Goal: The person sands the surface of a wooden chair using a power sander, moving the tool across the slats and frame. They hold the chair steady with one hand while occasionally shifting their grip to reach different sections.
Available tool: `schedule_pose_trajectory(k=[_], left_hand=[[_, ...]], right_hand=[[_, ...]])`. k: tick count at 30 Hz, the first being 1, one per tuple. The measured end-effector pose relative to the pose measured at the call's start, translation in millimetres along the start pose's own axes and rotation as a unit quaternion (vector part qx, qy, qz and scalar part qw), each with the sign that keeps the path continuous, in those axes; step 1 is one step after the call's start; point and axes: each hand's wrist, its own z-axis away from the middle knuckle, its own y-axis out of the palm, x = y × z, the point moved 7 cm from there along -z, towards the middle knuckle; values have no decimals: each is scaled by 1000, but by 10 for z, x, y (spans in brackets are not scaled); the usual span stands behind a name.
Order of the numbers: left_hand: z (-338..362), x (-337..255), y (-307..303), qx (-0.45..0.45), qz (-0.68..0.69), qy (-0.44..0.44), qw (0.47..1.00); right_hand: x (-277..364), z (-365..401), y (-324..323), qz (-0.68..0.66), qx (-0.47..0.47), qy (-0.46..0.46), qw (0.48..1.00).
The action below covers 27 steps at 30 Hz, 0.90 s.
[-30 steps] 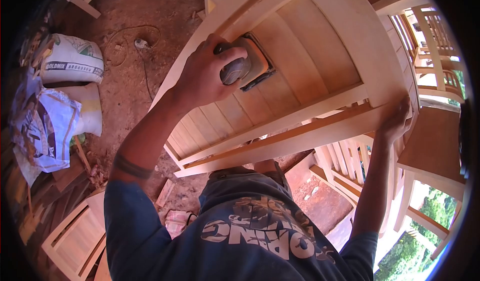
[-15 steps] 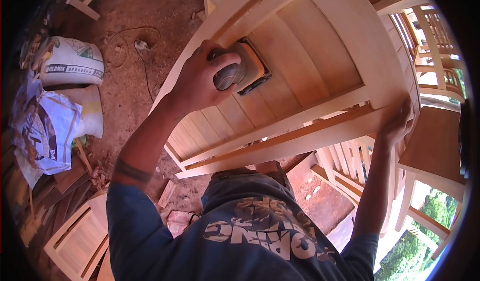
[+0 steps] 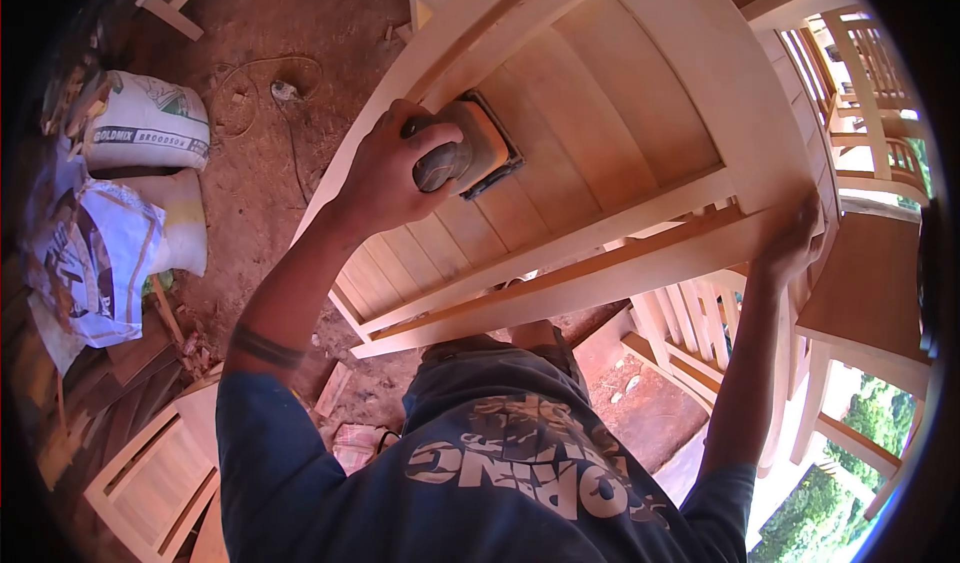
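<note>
My left hand [image 3: 400, 168] is closed around the grip of an orange and black power sander [image 3: 483, 148]. The sander's flat pad lies against the slatted inner boards of a pale wooden panel [image 3: 600, 103], which has a curved frame and looks like a headboard. On the far right, my right hand [image 3: 790, 238] grips the frame's edge, its fingers partly hidden behind the wood. The panel stands tilted in front of my body, its lower rail near my legs.
Printed sacks [image 3: 145, 128] lie on the dirt floor at left, with a cable [image 3: 290, 143] nearby. Scrap boards [image 3: 130, 393] and another panel [image 3: 155, 473] are at lower left. Slatted wooden furniture [image 3: 690, 323] stands at right, beside a brown wooden board [image 3: 865, 283].
My left hand has slid the sander a little left and down across the boards. My right hand keeps its place on the frame.
</note>
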Motion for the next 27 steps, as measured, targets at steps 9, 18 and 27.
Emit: schedule_pose_trajectory(k=[9, 18, 27], left_hand=[[-408, -262, -67, -23, 6, 18, 1000], [77, 64, 6, 12, 2, -20, 1000], [-95, -60, -9, 16, 3, -31, 999]], right_hand=[[-3, 11, 11, -12, 17, 23, 1000], [30, 8, 21, -1, 1, -2, 1000], [-68, -56, -30, -14, 19, 18, 1000]])
